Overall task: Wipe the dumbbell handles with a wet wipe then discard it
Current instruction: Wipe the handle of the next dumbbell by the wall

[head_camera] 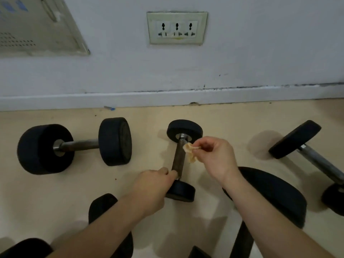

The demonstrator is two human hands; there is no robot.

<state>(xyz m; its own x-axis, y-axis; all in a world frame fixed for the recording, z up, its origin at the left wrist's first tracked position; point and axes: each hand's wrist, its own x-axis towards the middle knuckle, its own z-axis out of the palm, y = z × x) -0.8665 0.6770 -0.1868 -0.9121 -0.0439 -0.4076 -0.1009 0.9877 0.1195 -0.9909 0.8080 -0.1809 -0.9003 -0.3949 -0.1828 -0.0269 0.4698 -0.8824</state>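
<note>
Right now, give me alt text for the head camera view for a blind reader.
The right hand pinches a crumpled wet wipe at the small dumbbell's handle, while the left hand holds the handle's near end. Larger dumbbells lie on either side.

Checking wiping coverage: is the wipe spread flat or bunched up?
Bunched up: the right hand pinches the crumpled wipe beside the handle.
</note>
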